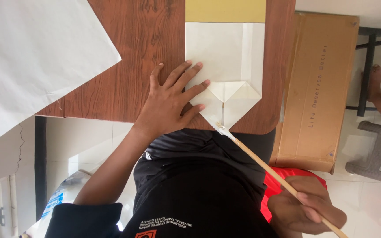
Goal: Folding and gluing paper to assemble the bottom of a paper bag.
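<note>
At frame centre, left hand point(170, 103) spread flat on folded paper point(225, 66); lower right, right hand point(305, 207) clasping thin brush point(261, 163) on wooden tabletop point(133, 57).

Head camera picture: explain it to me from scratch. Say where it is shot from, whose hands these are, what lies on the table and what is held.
The one picture comes from a camera worn on a person's head, looking down at their own hands. There is no machine here, only two bare hands.

On the wooden table lies a folded white paper piece with a yellow band at its far end and triangular flaps at its near end. The left hand lies flat, fingers spread, pressing on that paper. The right hand grips a thin wooden brush, whose whitish tip touches the paper's near point. A large white sheet lies apart on the table. A cardboard box stands on the floor beside it.
</note>
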